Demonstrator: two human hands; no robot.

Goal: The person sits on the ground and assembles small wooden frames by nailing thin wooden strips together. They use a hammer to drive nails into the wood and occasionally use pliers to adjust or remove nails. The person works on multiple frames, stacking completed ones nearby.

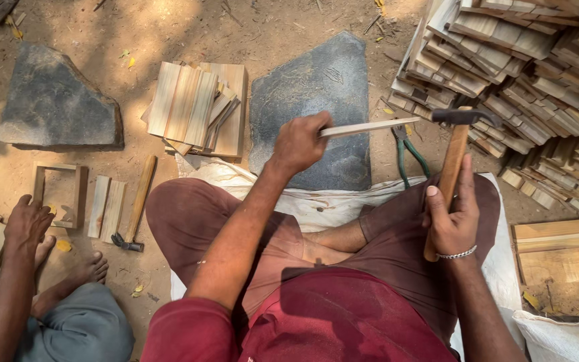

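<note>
My left hand (299, 143) grips one end of a thin wooden slat (370, 127) and holds it level above a flat dark stone slab (316, 87). My right hand (453, 218) is closed around the wooden handle of a hammer (453, 154). The hammer's dark metal head touches the slat's far end. I sit cross-legged on a white sack (316, 208) in maroon clothes.
A stack of short boards (199, 107) lies left of the slab, and a large heap of slats (524, 74) fills the top right. Green-handled pliers (407, 154) lie by the slab. Another person's hand (27, 224), a small wooden frame (59, 194) and a second hammer (135, 208) are at left.
</note>
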